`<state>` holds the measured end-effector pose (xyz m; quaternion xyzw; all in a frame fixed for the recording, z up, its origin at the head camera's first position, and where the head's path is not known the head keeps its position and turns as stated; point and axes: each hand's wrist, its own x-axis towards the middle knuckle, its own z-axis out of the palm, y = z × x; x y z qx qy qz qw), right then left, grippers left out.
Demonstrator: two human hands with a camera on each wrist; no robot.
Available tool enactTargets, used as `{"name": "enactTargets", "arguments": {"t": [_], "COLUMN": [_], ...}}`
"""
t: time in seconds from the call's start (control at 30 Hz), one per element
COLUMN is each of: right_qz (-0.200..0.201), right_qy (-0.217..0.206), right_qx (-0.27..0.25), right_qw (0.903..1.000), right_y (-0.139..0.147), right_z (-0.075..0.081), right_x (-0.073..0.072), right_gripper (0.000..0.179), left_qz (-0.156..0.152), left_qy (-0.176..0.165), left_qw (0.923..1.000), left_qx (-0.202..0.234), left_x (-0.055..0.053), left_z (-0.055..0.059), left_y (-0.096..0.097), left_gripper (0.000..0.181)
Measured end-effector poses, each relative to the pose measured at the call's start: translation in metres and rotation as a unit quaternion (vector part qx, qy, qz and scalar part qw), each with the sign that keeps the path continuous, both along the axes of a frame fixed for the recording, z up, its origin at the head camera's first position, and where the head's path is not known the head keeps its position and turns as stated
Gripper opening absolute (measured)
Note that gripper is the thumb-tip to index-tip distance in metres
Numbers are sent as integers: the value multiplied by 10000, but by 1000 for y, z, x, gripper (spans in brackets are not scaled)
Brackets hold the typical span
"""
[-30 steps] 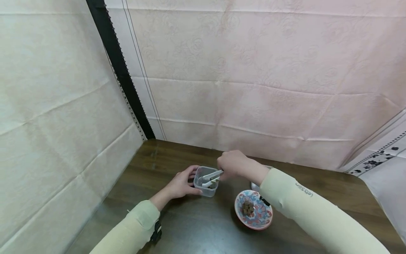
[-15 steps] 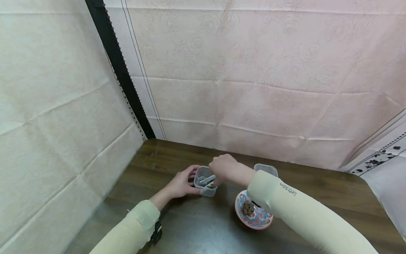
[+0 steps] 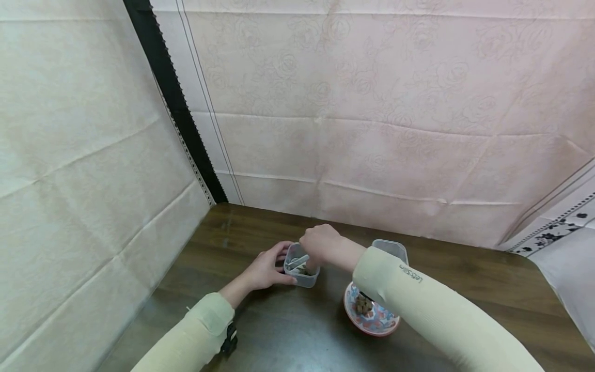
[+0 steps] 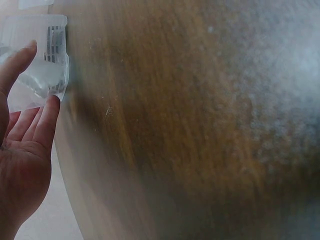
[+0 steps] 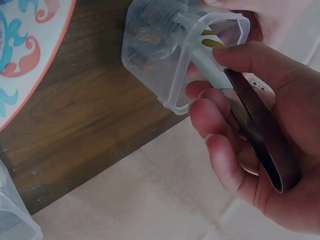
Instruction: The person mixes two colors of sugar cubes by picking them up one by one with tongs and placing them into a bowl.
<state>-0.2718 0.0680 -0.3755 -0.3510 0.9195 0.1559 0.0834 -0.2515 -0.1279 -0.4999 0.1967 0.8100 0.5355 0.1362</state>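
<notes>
My left hand [image 3: 266,267] holds a small clear plastic container [image 3: 306,282] from its left side, thumb and fingers around the walls. In the right wrist view my right hand [image 5: 270,95] grips a pair of tongs [image 5: 265,130] with a dark bent spring end and pale arms. The tongs' arms reach down inside the container, and their tips are blurred behind its wall. A few small brownish pieces [image 5: 145,35] show through that wall. In the head view my right hand covers the container's right rim.
Near my right forearm stands a patterned bowl [image 3: 383,326] with a red rim and a heap of brown cubes [image 3: 363,305]. A second clear container [image 3: 391,248] sits behind it, partly hidden by the sleeve. Cloth hangs at the table's back and left edges.
My right hand has moved left over the container, with the tongs going further inside. The second clear container has come out from behind my right arm. My left hand stays put.
</notes>
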Motion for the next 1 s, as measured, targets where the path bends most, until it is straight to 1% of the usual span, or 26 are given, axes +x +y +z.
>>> {"name": "enactTargets", "arguments": {"t": [0.23,0.33,0.5,0.77,0.9,1.0], "right_qz": [-32,-35,-34,105,213,356], "right_qy": [-29,-33,51,77,77,157], "right_qx": [46,53,-78,-480,-665,-787], "right_qw": [10000,10000,10000,9988,9975,9961], "right_y": [-1,0,6,23,33,42], "right_z": [-3,-3,0,8,15,21], "right_x": [-2,-2,-3,-1,2,4], "right_gripper": [31,30,32,38,35,33], "left_qz": [-2,-13,-16,33,38,78], "left_qy": [25,32,63,79,91,73], "left_qw": [10000,10000,10000,10000,10000,9999], "left_qx": [38,65,74,-15,-7,-14], "left_x": [0,0,1,1,1,1], "left_z": [-2,-1,0,3,3,2], "left_y": [0,0,1,1,1,1], "left_gripper": [88,88,87,86,85,84]}}
